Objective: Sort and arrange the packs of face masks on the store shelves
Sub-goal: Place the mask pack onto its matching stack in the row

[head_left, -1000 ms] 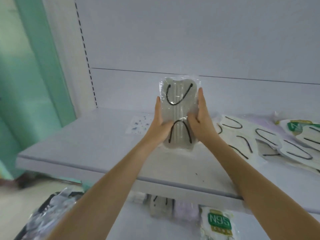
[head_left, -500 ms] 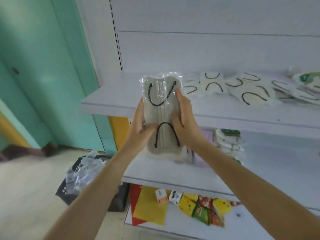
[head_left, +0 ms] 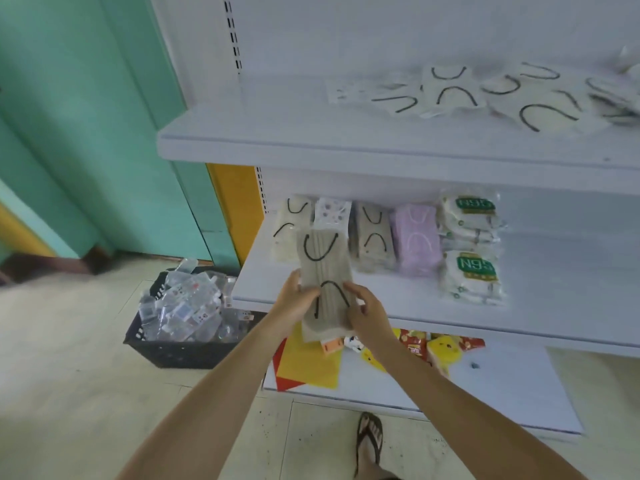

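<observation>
Gripping a grey pack of face masks [head_left: 325,271] by its lower half, the left hand [head_left: 294,304] curled round the pack's left edge and the right hand [head_left: 369,315] pinched its right edge, with both thumbs on the front. The pack stood upright in the air – over the front edge of the middle shelf [head_left: 554,306], near its left end. At the back of that shelf ran a row: a cream pack [head_left: 287,233], a patterned pack [head_left: 333,209], a beige pack [head_left: 373,239], a lilac pack [head_left: 417,242] and stacked N95 packs [head_left: 471,268]. Loose white packs [head_left: 540,109] lay scattered towards the right end of the top shelf [head_left: 311,147]. On the floor, left of the shelves, stood a black basket [head_left: 166,353] of clear packets – blurred.
</observation>
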### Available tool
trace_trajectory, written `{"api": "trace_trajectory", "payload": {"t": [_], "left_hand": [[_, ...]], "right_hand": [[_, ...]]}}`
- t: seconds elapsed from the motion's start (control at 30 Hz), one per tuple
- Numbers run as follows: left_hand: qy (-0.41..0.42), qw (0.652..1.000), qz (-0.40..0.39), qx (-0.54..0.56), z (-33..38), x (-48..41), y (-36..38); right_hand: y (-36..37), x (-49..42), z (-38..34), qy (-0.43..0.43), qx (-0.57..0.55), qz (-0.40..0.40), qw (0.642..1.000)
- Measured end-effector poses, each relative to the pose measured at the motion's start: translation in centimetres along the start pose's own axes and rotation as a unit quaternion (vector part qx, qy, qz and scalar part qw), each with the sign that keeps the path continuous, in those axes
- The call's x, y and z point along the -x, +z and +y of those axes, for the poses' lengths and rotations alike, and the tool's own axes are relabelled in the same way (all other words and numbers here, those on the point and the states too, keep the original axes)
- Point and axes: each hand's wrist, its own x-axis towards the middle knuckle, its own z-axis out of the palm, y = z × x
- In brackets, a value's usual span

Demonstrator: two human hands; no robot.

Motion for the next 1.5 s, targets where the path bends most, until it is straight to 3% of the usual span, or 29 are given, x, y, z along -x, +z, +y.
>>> {"api": "trace_trajectory", "payload": {"t": [0.1,0.23,0.5,0.67,0.8,0.9,1.1,1.3,1.5], "left_hand": [[-0.021,0.996,-0.065,-0.058,0.1,-2.7,2.4],[0.025,0.992,-0.049,-0.111,0.7,-8.0,5.7],[0.139,0.959,0.006,-0.245,2.7,-19.7,11.5],[0.081,0.959,-0.018,-0.272,2.0,-24.3,13.1],[0.006,0.965,-0.034,-0.259,0.9,-25.9,13.9],[-0.012,0.958,-0.037,-0.283,0.0,-26.5,14.5],[-0.051,0.973,-0.013,-0.226,-1.0,-25.8,15.3],[-0.047,0.988,-0.021,-0.144,-1.0,-25.0,15.1],[-0.018,0.985,0.016,-0.172,-1.1,-23.7,15.0]], "right_hand": [[-2.1,-3.1,1.3,0.027,-0.012,0.051,0.998],[-5.2,-8.4,2.7,0.046,0.015,0.088,0.995],[-9.4,-20.0,2.8,0.022,0.097,0.091,0.991],[-9.3,-25.7,4.9,0.076,0.173,0.036,0.981],[-8.4,-27.7,6.4,0.110,0.207,0.009,0.972],[-8.2,-27.9,6.5,0.124,0.178,0.016,0.976],[-8.1,-28.9,7.7,0.139,0.099,0.021,0.985],[-8.0,-28.4,7.1,0.157,0.058,0.015,0.986],[-9.1,-28.2,6.0,0.151,0.077,0.007,0.986]]}}
